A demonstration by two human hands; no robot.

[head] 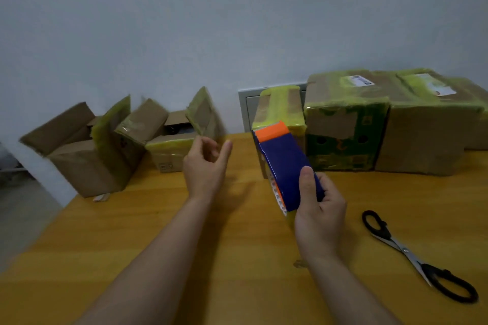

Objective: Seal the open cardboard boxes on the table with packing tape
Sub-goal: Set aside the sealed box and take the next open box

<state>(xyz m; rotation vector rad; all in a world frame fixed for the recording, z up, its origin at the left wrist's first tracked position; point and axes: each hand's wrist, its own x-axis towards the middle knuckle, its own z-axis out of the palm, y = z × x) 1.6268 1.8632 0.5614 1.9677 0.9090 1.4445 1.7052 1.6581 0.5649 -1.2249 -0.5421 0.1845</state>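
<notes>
From the head view, the right hand [319, 208] is wrapped tight around the blue tape holder [286, 166], thumb on top, holding it up in the air over the wooden surface [132, 232]. The orange tip of the holder points toward the wall. The left hand [204, 163] is half open, fingers loosely curled, and holds nothing; it is reaching out to the left of the tape holder, just in front of the small open box [174, 145]. A bigger open box [79, 150] sits farther left of that, flaps standing up. To the right of the tape holder, three boxes [369, 119] already look shut under yellow-green tape. Black scissors [417, 253] lie on the surface, to the right of the tape holder and closer to the person. I think the next job is the small open box: pull it close, fold the flaps flat, press them down with the free hand, then run the tape straight along the gap.
</notes>
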